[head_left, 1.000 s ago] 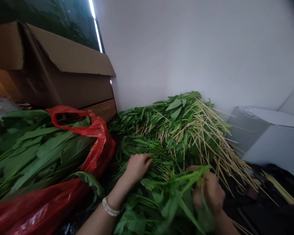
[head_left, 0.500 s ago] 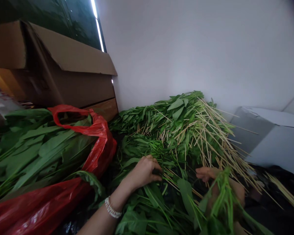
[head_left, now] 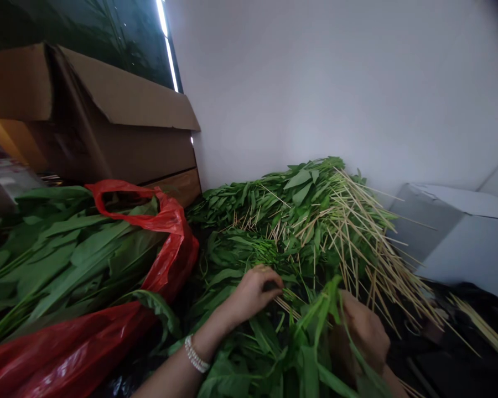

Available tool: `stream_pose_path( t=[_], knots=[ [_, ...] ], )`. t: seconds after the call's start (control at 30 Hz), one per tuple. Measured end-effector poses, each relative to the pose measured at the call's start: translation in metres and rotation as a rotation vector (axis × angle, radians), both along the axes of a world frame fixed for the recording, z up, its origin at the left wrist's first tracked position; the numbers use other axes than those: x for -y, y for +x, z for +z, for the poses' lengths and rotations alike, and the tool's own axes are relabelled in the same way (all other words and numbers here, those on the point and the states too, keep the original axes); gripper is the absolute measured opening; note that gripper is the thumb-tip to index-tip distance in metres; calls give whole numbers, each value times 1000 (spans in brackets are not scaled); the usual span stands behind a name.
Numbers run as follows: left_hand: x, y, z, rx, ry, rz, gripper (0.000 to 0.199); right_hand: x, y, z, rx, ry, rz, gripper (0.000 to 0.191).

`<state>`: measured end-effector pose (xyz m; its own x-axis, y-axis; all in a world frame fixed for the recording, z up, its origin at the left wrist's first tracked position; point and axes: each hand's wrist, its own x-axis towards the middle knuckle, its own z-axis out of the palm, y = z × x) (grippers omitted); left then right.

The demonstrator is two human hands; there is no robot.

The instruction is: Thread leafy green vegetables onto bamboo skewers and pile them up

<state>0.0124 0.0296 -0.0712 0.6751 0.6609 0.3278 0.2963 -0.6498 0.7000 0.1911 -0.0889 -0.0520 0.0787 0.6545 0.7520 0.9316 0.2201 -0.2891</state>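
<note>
My left hand, a beaded bracelet at its wrist, has its thumb and fingers curled together over the stems and thin sticks; what they pinch is too small to make out. To its right my right hand is closed on a bunch of leafy green stems that hangs toward me and partly hides the fingers. Behind both hands lies a long heap of leafy greens, with many thin wooden sticks fanning out of its right end.
At the left, a red plastic bag holds large green leaves. An open cardboard box stands behind it. A white box is at the right, with loose sticks before it. A white wall rises behind.
My right hand has moved left with the greens, closer to my left hand, and its fingers have drawn in. My left hand has shifted slightly right.
</note>
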Motion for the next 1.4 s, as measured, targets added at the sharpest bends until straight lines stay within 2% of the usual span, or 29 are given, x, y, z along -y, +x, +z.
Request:
stream_pose_path(
  t=[0.1, 0.17, 0.23, 0.33, 0.43, 0.63, 0.9, 1.4],
  knots=[
    [-7, -5, 7, 375, -420, 74, 23, -9, -2, -4, 117, 62, 150, 29],
    [-10, -8, 10, 551, -656, 87, 31, -13, -6, -9, 154, 61, 184, 29],
    [-10, -9, 11, 640, -822, 81, 31, -16, -9, -15, 185, 28, 162, 29],
    [-6, -9, 13, 672, -966, 32, 30, -18, -12, -22, 219, -18, 102, 30],
    [-4, -7, 12, 680, -993, 16, 29, -19, -12, -26, 232, -21, 62, 31],
    [-7, -5, 8, 674, -878, 69, 22, -19, -14, -27, 262, -56, 56, 32],
    [-6, -4, 10, 643, -816, 147, 28, -19, -13, -25, 208, -2, 46, 31],
    [-5, -3, 13, 687, -895, 183, 26, -19, -15, -26, 230, 4, 25, 32]
  ],
)
